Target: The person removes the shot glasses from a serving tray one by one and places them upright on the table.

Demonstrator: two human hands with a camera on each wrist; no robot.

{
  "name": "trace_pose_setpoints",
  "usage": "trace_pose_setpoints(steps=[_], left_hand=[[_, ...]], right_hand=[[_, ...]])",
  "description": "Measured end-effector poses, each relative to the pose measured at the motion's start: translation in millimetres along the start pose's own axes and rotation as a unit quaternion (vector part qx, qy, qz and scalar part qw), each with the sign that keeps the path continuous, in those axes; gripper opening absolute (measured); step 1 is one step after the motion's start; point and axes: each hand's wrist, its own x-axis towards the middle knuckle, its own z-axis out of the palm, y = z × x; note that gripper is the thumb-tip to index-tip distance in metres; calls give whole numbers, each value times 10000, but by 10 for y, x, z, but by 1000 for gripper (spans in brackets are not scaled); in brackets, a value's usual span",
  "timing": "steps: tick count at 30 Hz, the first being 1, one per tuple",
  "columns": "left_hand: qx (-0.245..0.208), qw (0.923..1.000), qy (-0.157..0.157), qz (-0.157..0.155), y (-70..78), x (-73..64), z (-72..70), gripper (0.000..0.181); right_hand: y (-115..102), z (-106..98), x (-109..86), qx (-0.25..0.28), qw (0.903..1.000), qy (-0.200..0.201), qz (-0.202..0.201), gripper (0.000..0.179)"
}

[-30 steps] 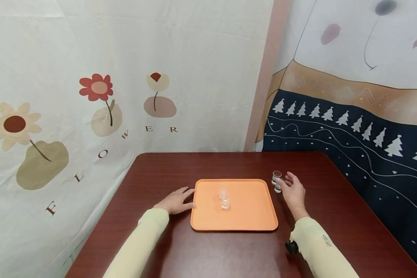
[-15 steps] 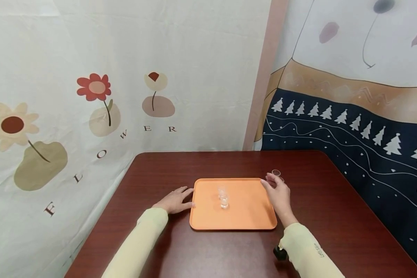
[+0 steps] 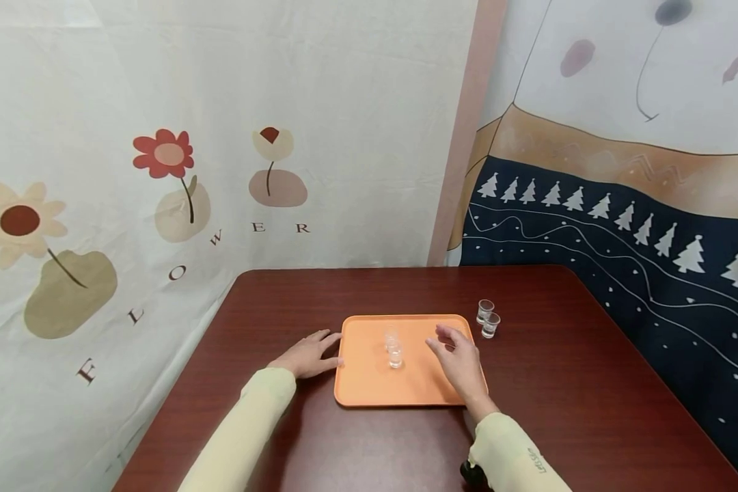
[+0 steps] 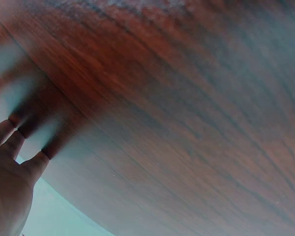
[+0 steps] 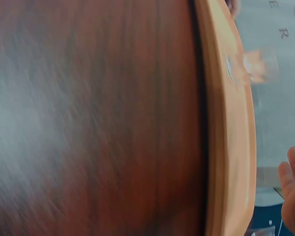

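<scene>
My left hand (image 3: 310, 355) lies at the left edge of the orange tray (image 3: 363, 389), fingers spread and fingertips at the rim. In the left wrist view, that hand (image 4: 12, 182) has relaxed fingers. My right hand (image 3: 461, 369) is over the right part of the tray with fingers loosely bent, and I see nothing in it. In the right wrist view, its fingers (image 5: 290, 179) look fairly straight. On the tray, a clear shot glass (image 3: 395, 357) stands in front of another shot glass (image 3: 391, 339), to the left of my right hand.
Two more small clear glasses stand close together on the dark red table beyond the tray's right side, a rear glass (image 3: 484, 311) and a front glass (image 3: 490, 326). Printed cloths (image 3: 357, 137) hang behind the table (image 3: 393, 451).
My right hand has moved left, from beside the two glasses on the table to over the tray. Those glasses and the pair on the tray keep their places. The left hand stays put.
</scene>
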Motion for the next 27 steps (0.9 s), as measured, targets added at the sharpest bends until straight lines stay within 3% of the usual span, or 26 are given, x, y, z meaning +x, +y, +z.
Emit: trace_pose_setpoints(steps=[12, 19, 27], left_hand=[[58, 9999, -2, 84, -26, 18, 2, 73], [28, 10000, -33, 29, -27, 28, 9, 74], [-26, 10000, -29, -12, -11, 19, 1, 73]], right_hand=[[-36, 333, -135, -102, 9983, -534, -216, 42], [1, 405, -139, -135, 9963, -843, 118, 45], [34, 487, -155, 59, 9944, -1042, 170, 45]])
